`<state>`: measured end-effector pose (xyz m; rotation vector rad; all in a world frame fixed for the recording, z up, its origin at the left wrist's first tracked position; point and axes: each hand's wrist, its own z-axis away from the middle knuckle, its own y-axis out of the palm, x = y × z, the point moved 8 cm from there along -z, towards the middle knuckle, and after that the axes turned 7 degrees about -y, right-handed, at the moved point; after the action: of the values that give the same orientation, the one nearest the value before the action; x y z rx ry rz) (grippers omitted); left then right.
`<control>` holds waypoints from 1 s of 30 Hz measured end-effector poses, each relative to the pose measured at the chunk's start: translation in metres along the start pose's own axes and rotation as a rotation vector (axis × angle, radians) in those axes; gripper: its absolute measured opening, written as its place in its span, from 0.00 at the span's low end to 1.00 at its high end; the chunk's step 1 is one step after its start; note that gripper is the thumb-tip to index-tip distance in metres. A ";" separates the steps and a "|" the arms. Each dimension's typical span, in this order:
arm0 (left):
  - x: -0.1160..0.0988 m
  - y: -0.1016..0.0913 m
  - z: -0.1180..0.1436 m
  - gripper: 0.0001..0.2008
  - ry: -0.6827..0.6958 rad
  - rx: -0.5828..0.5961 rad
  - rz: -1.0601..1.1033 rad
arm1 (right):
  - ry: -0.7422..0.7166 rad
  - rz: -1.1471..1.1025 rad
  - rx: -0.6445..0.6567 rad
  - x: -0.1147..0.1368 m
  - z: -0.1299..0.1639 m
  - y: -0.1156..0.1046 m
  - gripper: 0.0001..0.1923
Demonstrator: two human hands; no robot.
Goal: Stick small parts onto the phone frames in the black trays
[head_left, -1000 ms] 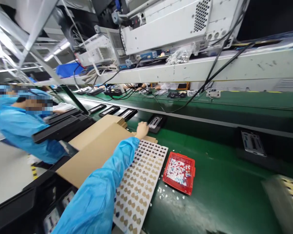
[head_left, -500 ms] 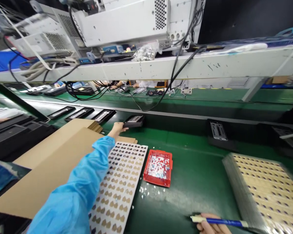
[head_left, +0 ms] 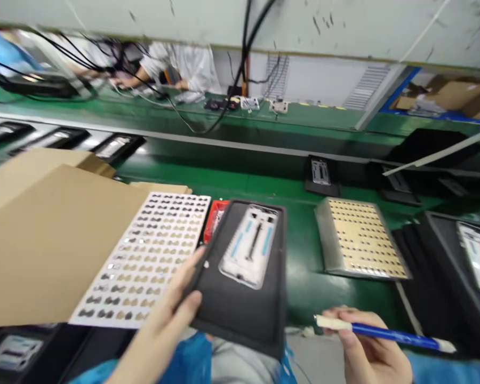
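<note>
The black tray (head_left: pixel 240 288) with a white part (head_left: pixel 250 248) in it is held near the body by the left hand (head_left: pixel 164 330), fingers closed only on its left edge. With such a grip it could tilt and the part could slide out. The right hand (head_left: pixel 368 346) is closed on a blue pen (head_left: pixel 384 333). Beyond, a green table (head_left: pixel 304 288) carries a sticker sheet (head_left: pixel 148 261), cardboard (head_left: pixel 44 234) and more trays on a factory line.

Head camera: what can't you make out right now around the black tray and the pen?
- Red bin: mostly hidden behind the black tray; contents unseen.
- White part in the tray: motion blur hides its details.
- Black tray's near edge: covered by the left hand and blue sleeves.
- Right hand holding the blue pen: cut off by the bottom edge; pen tip blurred.
- Sticker sheet: shapes too blurred to identify.
</note>
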<state>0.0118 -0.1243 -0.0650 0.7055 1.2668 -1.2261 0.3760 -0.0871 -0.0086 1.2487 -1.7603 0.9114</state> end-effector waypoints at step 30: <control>0.015 0.185 0.032 0.27 0.854 0.287 -0.825 | -0.372 0.803 0.677 -0.027 0.029 0.057 0.15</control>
<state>0.1934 -0.1090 -0.1121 1.0159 2.2526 -1.8902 0.3215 -0.0869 -0.0519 1.1361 -2.4228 1.9564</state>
